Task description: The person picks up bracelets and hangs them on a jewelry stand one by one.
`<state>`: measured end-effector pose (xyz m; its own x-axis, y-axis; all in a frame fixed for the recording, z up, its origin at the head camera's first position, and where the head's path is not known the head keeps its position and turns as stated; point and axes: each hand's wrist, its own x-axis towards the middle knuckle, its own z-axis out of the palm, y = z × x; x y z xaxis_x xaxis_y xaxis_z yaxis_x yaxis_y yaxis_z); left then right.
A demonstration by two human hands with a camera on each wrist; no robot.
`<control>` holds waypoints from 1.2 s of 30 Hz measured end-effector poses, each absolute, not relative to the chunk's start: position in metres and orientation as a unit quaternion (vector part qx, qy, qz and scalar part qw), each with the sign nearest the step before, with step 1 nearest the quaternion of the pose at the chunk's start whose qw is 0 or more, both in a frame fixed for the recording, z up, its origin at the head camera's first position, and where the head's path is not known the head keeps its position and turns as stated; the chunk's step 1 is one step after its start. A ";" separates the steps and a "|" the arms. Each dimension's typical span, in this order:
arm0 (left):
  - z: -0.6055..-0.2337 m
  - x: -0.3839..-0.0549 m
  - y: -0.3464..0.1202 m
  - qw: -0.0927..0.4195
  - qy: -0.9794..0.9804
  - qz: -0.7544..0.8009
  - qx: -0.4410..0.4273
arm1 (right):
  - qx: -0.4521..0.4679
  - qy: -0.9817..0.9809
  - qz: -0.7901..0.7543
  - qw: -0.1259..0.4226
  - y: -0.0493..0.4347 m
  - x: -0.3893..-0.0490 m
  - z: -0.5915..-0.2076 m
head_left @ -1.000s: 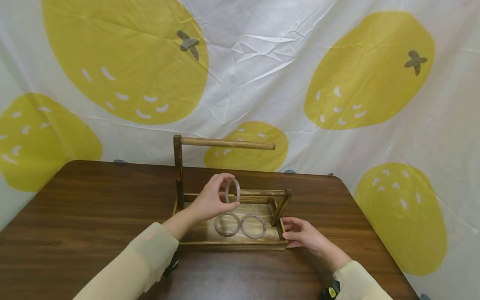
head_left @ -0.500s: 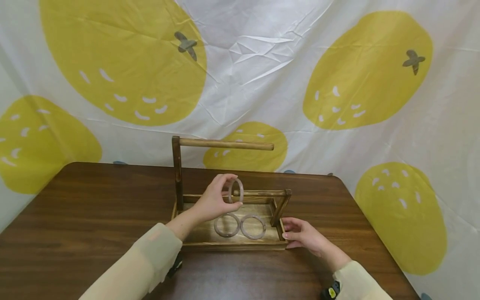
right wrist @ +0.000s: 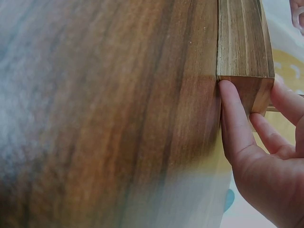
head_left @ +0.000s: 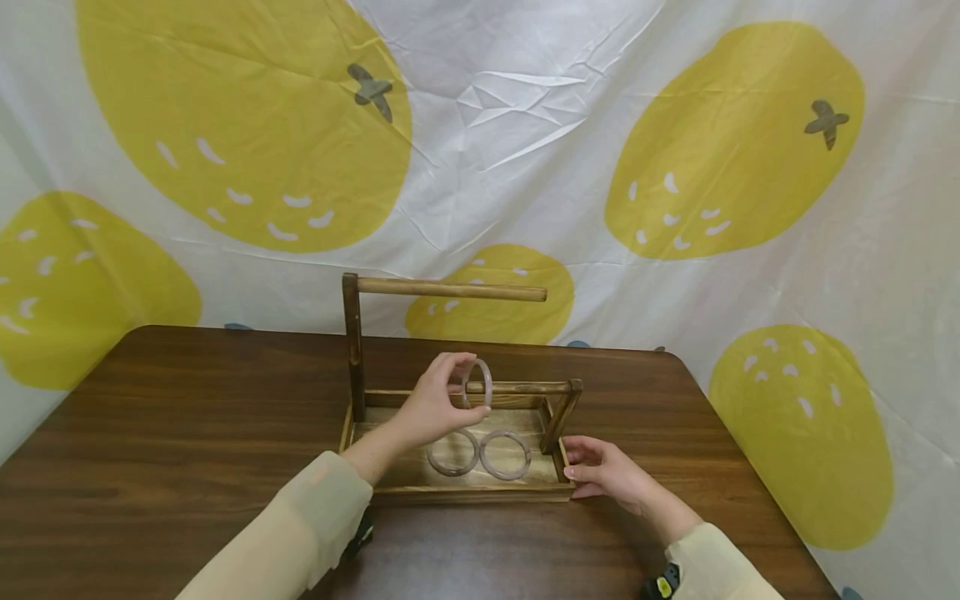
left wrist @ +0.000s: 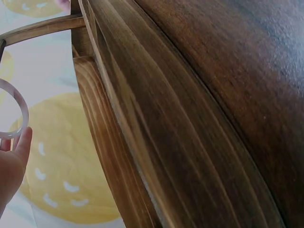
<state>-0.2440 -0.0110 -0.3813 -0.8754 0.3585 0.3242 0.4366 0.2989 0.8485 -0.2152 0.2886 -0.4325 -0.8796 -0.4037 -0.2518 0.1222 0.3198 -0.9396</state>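
My left hand (head_left: 431,404) pinches a pale translucent bangle (head_left: 490,385) between thumb and fingers, upright. The free end of the stand's lower rod (head_left: 532,387) shows inside that bangle, which appears to surround it. In the left wrist view the bangle (left wrist: 23,107) is partly cut off. Two more bangles lie side by side in the wooden stand's tray (head_left: 472,495): a left one (head_left: 452,473) and a right one (head_left: 528,458). My right hand (head_left: 607,477) holds the tray's right end, its fingertips (right wrist: 228,88) against the end board in the right wrist view.
A taller post (head_left: 352,350) rises at the tray's left, with an upper rod (head_left: 450,288) reaching right above my left hand. A short post (head_left: 562,417) carries the lower rod. The brown table (head_left: 187,433) surrounds the stand; a lemon-patterned cloth (head_left: 510,167) hangs behind.
My left hand has moved slightly right with the bangle, bringing it farther over the lower rod's free end. The right hand and the two bangles in the tray stay put.
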 end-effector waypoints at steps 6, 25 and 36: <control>-0.384 -0.245 -0.009 0.031 -0.801 -0.546 -0.244 | -0.087 0.779 -0.577 0.228 0.288 -0.215 -0.432; -0.396 -0.248 0.000 0.051 -0.785 -0.572 -0.233 | -0.092 0.781 -0.574 0.227 0.288 -0.215 -0.431; -0.397 -0.247 0.007 0.050 -0.769 -0.598 -0.219 | -0.089 0.779 -0.577 0.228 0.288 -0.214 -0.431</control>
<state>-0.2469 0.0075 -0.3972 -0.8988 0.2780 0.3390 0.3969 0.1877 0.8985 -0.2136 0.2880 -0.4306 -0.8797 -0.4030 -0.2525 0.1242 0.3179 -0.9400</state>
